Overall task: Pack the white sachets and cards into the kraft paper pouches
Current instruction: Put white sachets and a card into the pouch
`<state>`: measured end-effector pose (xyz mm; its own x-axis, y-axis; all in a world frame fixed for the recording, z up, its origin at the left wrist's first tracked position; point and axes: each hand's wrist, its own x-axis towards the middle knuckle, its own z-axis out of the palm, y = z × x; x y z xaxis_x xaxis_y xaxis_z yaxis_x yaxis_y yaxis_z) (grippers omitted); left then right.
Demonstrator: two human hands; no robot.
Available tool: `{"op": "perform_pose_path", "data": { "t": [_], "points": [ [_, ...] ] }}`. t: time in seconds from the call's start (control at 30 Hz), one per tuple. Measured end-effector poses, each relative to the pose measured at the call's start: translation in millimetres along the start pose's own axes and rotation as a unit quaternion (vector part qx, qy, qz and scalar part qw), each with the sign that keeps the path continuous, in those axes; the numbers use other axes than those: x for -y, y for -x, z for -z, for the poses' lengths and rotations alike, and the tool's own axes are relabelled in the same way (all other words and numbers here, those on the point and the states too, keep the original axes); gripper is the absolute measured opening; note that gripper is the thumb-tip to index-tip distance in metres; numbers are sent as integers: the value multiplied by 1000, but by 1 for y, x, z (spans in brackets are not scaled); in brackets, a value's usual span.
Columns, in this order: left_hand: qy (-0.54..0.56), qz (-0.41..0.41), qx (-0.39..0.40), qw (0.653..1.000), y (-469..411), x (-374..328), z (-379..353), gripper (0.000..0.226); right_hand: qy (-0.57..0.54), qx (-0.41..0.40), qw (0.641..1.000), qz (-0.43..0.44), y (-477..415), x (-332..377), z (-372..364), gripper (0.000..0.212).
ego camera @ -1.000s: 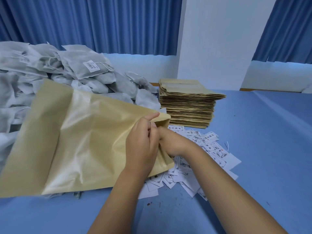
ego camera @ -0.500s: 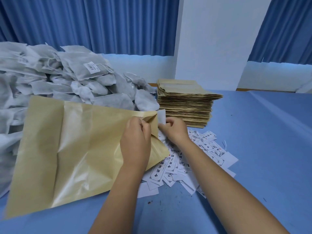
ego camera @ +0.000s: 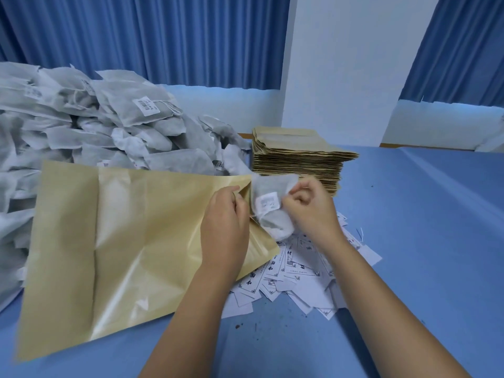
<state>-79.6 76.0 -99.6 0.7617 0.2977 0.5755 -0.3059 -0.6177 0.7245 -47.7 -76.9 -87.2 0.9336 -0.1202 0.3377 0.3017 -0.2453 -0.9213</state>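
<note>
at frame centre, my left hand [ego camera: 223,222] pinches the mouth of a kraft pouch [ego camera: 122,241] while my right hand [ego camera: 311,211] grips a white sachet [ego camera: 272,203] at its opening. cards [ego camera: 294,276] litter the blue tabletop [ego camera: 422,241] below; sachet pile [ego camera: 109,126] upper left, pouch stack [ego camera: 297,162] just behind.

white barcode label [ego camera: 147,103] on grey-white fabric sachet [ego camera: 122,106]: digits illegible | scattered white paper cards [ego camera: 296,278]: black characters, unreadable

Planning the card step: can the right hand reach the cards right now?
Probably not yet: right hand grips a white sachet. Path is open though; the cards lie uncovered just beneath it.
</note>
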Motion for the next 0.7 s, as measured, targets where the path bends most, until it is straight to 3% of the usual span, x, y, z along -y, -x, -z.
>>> {"op": "perform_pose_path", "data": {
  "t": [0.07,0.17,0.27,0.37,0.47,0.57,0.7],
  "points": [
    [24,-14,15,999,4,-3,0,17,63,72,994,46,11,4,-15,21],
    [60,-36,82,994,13,-13,-2,26,95,138,985,43,18,8,-29,32],
    [64,-43,76,994,18,-17,-3,31,26,148,988,-31,18,10,-31,35],
    [67,-45,45,996,18,-18,-4,26,10,239,967,-85,17,14,-33,33],
    [76,-66,18,995,21,-24,-1,30,-74,330,929,-148,16,14,-37,32],
    [68,-108,11,992,22,-27,0,31,-98,339,912,-210,17,5,-42,34],
    [51,-98,-1,994,17,-20,-4,20,-74,315,924,-201,10,9,-45,35]
  ]
}}
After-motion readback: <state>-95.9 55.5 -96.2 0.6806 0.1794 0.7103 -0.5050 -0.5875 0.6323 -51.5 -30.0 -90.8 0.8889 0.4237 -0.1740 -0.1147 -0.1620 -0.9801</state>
